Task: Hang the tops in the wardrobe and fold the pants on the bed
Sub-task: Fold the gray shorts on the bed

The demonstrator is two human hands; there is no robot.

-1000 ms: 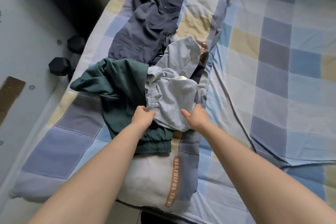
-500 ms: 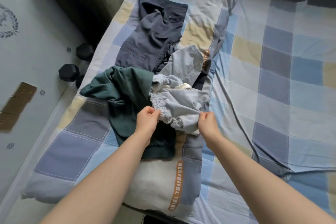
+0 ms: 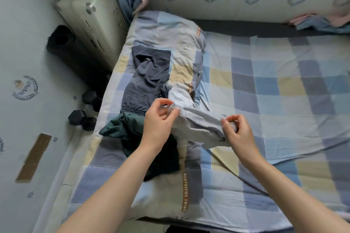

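Fingers of both hands, left hand (image 3: 158, 121) and right hand (image 3: 239, 130), pinch the light grey pants (image 3: 198, 121) stretched between them.

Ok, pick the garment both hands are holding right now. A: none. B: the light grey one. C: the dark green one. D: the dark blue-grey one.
B: the left hand and right hand each pinch an end of the light grey garment, stretched between them.
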